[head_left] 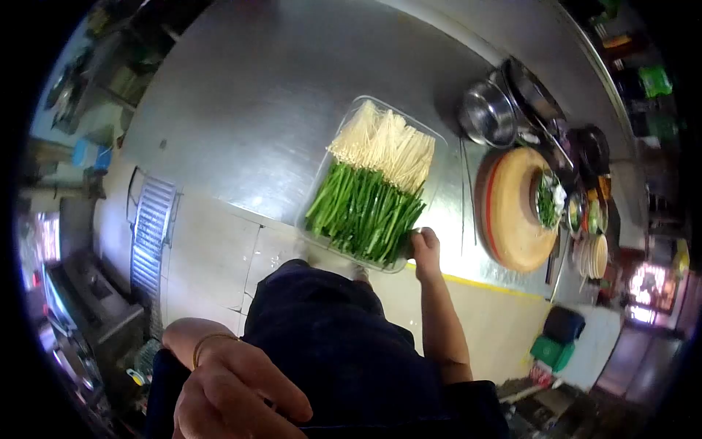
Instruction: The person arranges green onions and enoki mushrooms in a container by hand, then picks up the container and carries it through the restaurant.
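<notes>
A clear rectangular plastic tray [444, 139] holds enoki mushrooms [384, 143] in its far half and cut green stalks [362, 212] in its near half. It overlaps the front of the metal worktop, and its near end reaches past the edge. My right hand [425, 249] grips the tray's near right corner, thumb up on the rim. Close to the camera at lower left is my left hand [238, 395], raised before my body, with a thin band at the wrist. Its fingers are curled and partly cut off by the frame; what they hold, if anything, is hidden.
Right of the tray, two chopsticks [468, 190] lie on the steel worktop [234, 88] beside a round wooden chopping board [515, 208]. Beyond are steel pots [488, 113], a bowl of chopped greens [547, 199] and stacked bowls [591, 256]. A slatted metal rack [153, 227] stands left.
</notes>
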Demonstrator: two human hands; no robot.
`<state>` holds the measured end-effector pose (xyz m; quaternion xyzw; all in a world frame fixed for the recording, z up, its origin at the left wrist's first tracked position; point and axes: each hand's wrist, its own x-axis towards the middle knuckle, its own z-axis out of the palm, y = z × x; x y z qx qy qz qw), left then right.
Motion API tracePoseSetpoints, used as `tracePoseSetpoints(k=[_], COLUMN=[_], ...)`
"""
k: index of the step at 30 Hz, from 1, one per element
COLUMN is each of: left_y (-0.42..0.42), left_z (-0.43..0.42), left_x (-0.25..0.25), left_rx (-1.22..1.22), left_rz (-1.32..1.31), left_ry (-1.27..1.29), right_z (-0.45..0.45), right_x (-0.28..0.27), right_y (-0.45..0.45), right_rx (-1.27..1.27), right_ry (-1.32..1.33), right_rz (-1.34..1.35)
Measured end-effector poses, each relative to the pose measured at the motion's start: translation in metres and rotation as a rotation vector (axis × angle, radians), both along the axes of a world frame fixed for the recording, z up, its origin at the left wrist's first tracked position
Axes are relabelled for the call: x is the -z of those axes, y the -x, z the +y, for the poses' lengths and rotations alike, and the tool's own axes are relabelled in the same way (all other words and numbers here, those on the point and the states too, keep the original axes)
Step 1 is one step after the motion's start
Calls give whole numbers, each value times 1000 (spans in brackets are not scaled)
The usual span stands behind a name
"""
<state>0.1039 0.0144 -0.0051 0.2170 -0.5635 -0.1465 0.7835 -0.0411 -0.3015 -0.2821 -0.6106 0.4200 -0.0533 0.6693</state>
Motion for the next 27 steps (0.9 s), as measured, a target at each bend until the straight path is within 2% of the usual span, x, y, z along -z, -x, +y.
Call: tracePoseSetpoints(k=[2, 4, 8, 11, 14, 17, 18, 20, 22, 23, 26, 27], left_y=[-7, -13, -28, -34, -34, -43, -42, -32, -26, -21, -9, 7], left_z=[-3, 3, 18, 18, 14, 15, 12, 0, -8, -12, -30, -40], left_x=[-8, -10, -16, -18, -22, -15, -16, -26, -42, -49, -49, -57], left_rx=[-258, -241, -222, -206, -175, -104, -106, -168, -98, -65, 113, 53], left_rz=[109, 206, 308, 277, 289, 175, 158, 185, 194, 190, 57, 90], left_ry=[-21, -115, -199, -203, -209, -204, -205, -211, -280, -310, -209, -246], right_z=[28, 42, 53, 40, 26, 28, 41, 45, 55, 59, 73, 76], right_x=[2, -1, -13, -14, 1, 21, -14, 23, 39, 38, 12, -7], right_y=[9, 13, 1, -18, -28, -32, -47, -33, -20, -7, 28, 43], right_rx=[10, -45, 273, 335, 267, 292, 324, 396, 438, 425, 531, 562], right_ry=[-3, 2, -105, -80, -143, -456, -498, -552, -576, -477, -563, -597], right_rz=[2, 47, -29, 10, 161, 46, 71, -55, -170, -60, -65, -93])
